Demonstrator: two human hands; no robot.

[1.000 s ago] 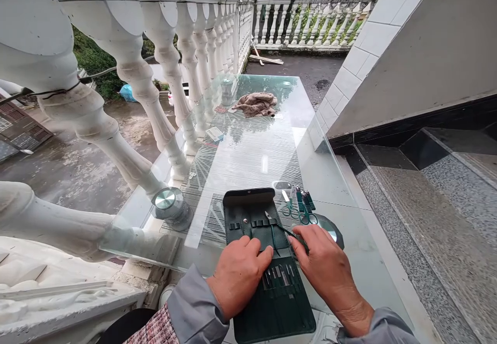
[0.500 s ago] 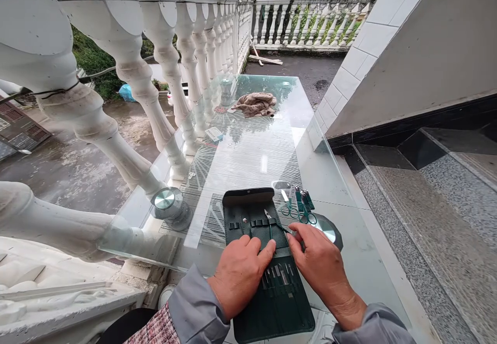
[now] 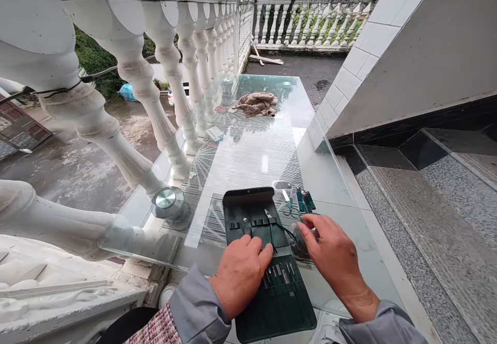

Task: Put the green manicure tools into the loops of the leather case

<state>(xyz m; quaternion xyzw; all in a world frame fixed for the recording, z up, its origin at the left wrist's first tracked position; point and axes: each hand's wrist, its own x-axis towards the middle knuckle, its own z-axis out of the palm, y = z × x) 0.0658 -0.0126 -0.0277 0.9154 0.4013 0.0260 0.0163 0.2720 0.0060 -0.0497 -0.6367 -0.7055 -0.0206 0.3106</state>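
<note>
An open dark green manicure case (image 3: 285, 313) lies on the glass table, with several slim metal tools (image 3: 283, 272) in its lower slots. Cuticle nippers (image 3: 268, 215) sit tip-up in an upper loop, their green handles splayed. My left hand (image 3: 240, 277) bears down on the case, fingers curled and thumb by one nipper handle; its fingertips are partly hidden. My right hand (image 3: 336, 253) hovers just right of the nippers, thumb and forefinger bent and slightly apart, with nothing visible between them. Small scissors (image 3: 290, 207) and nail clippers (image 3: 304, 199) lie beyond it.
A crumpled brown cloth (image 3: 256, 104) and a small card-like box (image 3: 215, 134) rest farther along the glass table (image 3: 337, 189). White balusters (image 3: 132, 75) line the left side. Stone steps (image 3: 411, 194) rise at the right. A round metal-capped table support (image 3: 166, 202) is at the near left.
My right hand has drawn away from the nipper handle, up and to the right. My left hand stays on the case, almost unmoved.
</note>
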